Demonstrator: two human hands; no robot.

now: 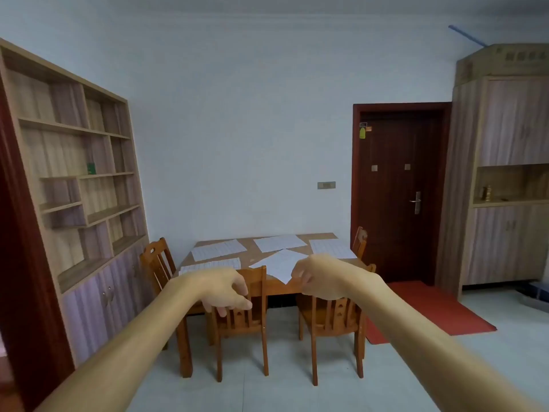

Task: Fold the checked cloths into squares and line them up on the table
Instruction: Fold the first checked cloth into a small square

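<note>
Head view: five checked cloths [218, 249] are seen spread on a rectangular table [252, 251] of orange-brown wood, which is set against a pale plain wall. The cloths are thin, flat and white, marked with a faint grid of lines. Three are laid along the far side, a fourth is laid at the front left, and a centre cloth [279, 264] is turned cornerwise like a diamond, its near point reaching the front edge. None is folded into a square.

Two bare forearms are stretched forward, palms down. The left hand [225, 288] is held with its fingers loosely curled downward and nothing in them; it is seen in front of the slatted back of the near left chair [242, 319]. The right hand [319, 278] is likewise loosely curled and holds nothing, above the near right chair [329, 316].

Open wood-grain shelves [74, 173] are fixed on the left. A dark panelled door [398, 188] with a metal handle is seen on the right, with a red mat [427, 307] on the pale tiled floor before it.
</note>
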